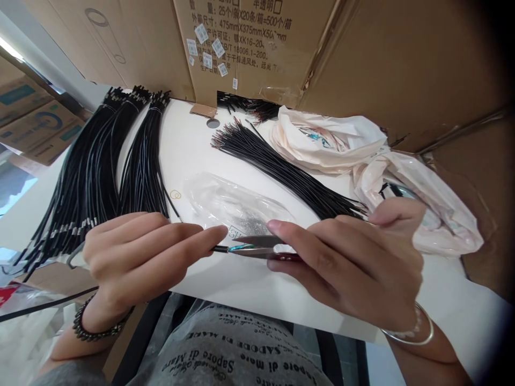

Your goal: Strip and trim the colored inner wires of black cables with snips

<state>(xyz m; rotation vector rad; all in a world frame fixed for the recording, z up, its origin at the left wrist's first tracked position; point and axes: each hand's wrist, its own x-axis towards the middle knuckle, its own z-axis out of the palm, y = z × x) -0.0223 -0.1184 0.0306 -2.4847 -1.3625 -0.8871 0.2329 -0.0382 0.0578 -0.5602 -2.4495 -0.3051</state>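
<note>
My left hand [140,252] is closed around a black cable [220,249], whose stripped end points right and bares thin blue-green wires. The cable's tail trails out to the lower left behind my wrist. In my right hand [338,257] is a small pair of scissors [257,247], with reddish handles mostly hidden by my fingers. Its two blades are apart, pointing left, and the bared wires lie between them. Below the blades on the white table [249,284], behind the hands, rests a clear plastic bag [217,201] with small metallic pieces inside.
Bundles of black cables [90,166] lie at the left, and another bundle [281,169] lies beyond my hands. White plastic bags [333,145] sit at the right. Cardboard [249,43] walls off the table's back. A yellow rubber band [175,194] lies near the left bundles.
</note>
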